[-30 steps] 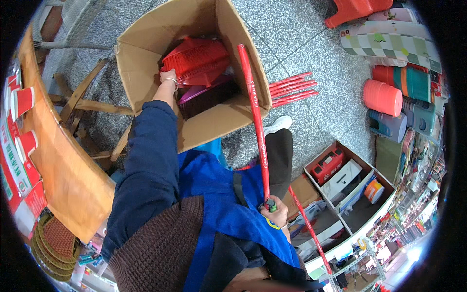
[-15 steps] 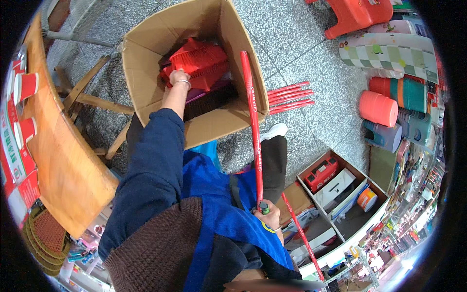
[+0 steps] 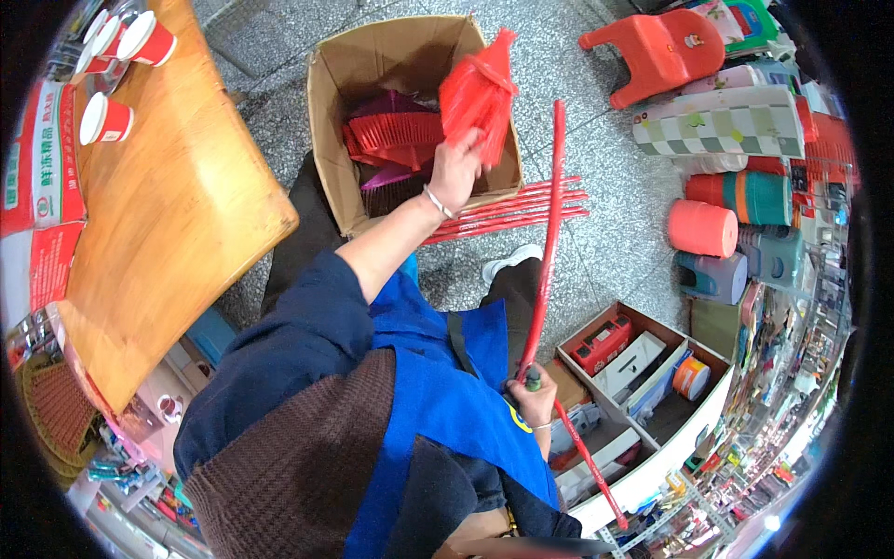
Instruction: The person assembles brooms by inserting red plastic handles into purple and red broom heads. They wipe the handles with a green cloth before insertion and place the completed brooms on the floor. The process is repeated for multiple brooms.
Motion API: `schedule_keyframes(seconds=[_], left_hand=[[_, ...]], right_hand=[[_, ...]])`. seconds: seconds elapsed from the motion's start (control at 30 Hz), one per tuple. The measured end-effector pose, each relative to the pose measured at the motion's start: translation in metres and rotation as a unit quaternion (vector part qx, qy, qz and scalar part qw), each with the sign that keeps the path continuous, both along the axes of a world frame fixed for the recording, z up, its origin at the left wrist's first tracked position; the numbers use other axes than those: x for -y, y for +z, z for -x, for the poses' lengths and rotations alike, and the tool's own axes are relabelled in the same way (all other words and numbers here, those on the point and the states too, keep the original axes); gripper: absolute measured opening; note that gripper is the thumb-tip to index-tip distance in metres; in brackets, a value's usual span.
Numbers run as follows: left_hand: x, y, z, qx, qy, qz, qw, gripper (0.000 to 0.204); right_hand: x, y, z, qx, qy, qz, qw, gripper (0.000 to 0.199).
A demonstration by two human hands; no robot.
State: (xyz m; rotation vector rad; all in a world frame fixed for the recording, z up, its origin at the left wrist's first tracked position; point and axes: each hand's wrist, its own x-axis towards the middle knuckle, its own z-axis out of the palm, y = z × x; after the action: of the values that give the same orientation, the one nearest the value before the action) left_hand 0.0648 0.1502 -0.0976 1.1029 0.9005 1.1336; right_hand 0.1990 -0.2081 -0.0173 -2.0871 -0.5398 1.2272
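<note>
My left hand (image 3: 454, 172) grips a red plastic broom head (image 3: 477, 93), raised over the right side of an open cardboard box (image 3: 326, 112). Inside the box lie another red broom head (image 3: 396, 140) and purple ones (image 3: 391, 101), partly covered. My right hand (image 3: 535, 399), low by my blue apron, is closed round the lower part of a long red pole (image 3: 551, 214) that points up and away. A small dark green piece (image 3: 533, 377) shows at its thumb; its kind is unclear. Another red length of pole (image 3: 591, 466) slants down past my right wrist.
Several red poles (image 3: 549, 200) lie on the speckled floor beside the box. At left stands a wooden table (image 3: 177, 205) with paper cups (image 3: 107, 119). A divided box (image 3: 643, 373) is at right, below stacked stools (image 3: 703, 228) and a red stool (image 3: 661, 56).
My left hand has lifted a red broom head out of the box and moved right with it. The right hand keeps its hold on the pole, which now leans further right. The view has shifted.
</note>
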Motion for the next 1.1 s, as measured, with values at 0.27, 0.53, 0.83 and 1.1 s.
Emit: schedule_keyframes(seconds=[0.27,0.53,0.83,1.1], left_hand=[[0.116,-0.027,0.058,-0.224,-0.171,-0.322,0.904,0.026],[0.118,-0.053,0.089,-0.239,-0.250,-0.254,0.903,0.026],[0.138,-0.025,0.080,-0.271,-0.270,-0.305,0.872,0.020],[0.157,-0.006,0.087,-0.300,-0.299,-0.341,0.839,0.020]], right_hand=[[-0.028,0.024,-0.009,0.114,-0.016,-0.024,0.993,0.022],[-0.045,0.030,-0.004,0.113,-0.013,-0.078,0.990,0.021],[-0.084,0.011,-0.002,0.076,0.022,-0.104,0.991,0.024],[-0.144,0.004,-0.014,-0.098,0.043,-0.117,0.987,0.022]])
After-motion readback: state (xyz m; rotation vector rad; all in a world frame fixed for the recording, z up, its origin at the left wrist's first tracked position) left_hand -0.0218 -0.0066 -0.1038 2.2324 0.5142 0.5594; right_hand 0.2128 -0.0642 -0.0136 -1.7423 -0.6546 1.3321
